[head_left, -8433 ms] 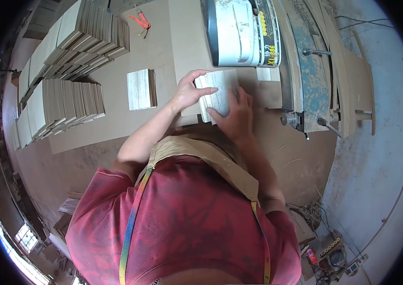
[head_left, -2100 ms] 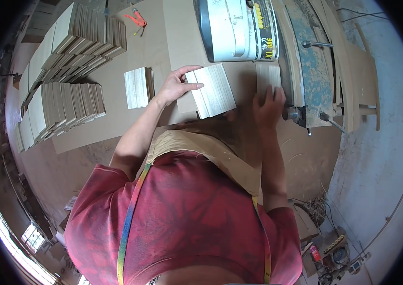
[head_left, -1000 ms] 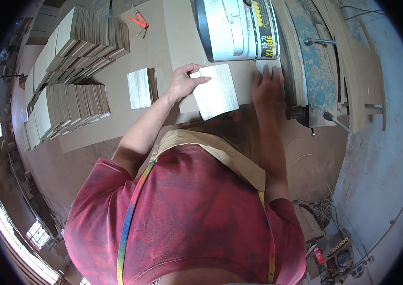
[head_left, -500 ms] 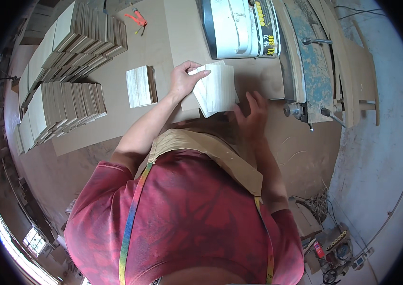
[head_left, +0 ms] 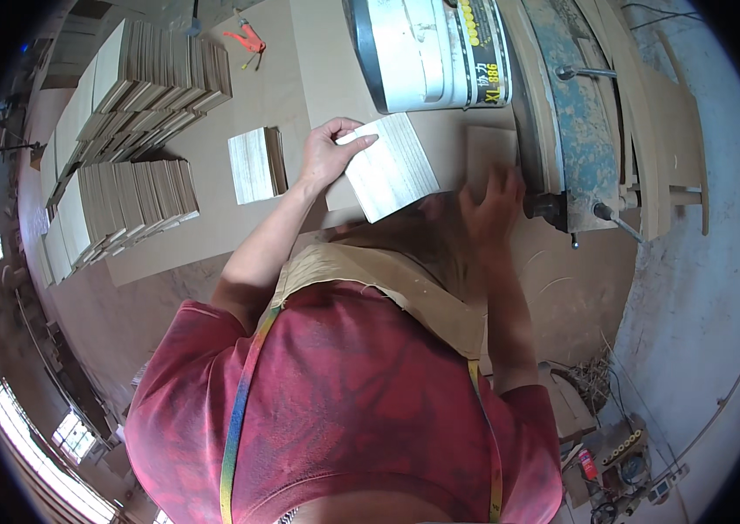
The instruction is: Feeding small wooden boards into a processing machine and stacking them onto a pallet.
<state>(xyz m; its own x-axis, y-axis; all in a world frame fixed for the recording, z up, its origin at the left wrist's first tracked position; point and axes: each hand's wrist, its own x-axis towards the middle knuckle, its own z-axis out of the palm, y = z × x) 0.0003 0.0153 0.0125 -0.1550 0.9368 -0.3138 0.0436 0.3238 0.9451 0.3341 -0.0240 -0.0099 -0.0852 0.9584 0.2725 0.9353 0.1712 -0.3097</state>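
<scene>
My left hand [head_left: 328,157] is closed on the left corner of a pale wooden board [head_left: 392,168] with streaked grain. Its thumb lies on top, and the board is tilted. Whether more boards lie beneath it is hidden. Over to the right, my right hand [head_left: 494,208] is at the near edge of a thin brown board [head_left: 490,148], thumb on one side and fingers on the other. Shadow and some blur soften those fingers. To the left of my left hand, a small stack of pale boards [head_left: 253,166] stands on the cardboard [head_left: 204,227].
Tall rows of stacked boards [head_left: 160,74] fill the left side. Beyond my hands stands a white jug [head_left: 431,61] with a dark side. An orange-handled tool [head_left: 247,40] lies at the far left. A worn blue machine [head_left: 592,113] with metal levers borders the right.
My right hand has moved right, away from the pale board, and a brown board now shows at it. The pale boards in my left hand looked fanned before; now one face shows, turned.
</scene>
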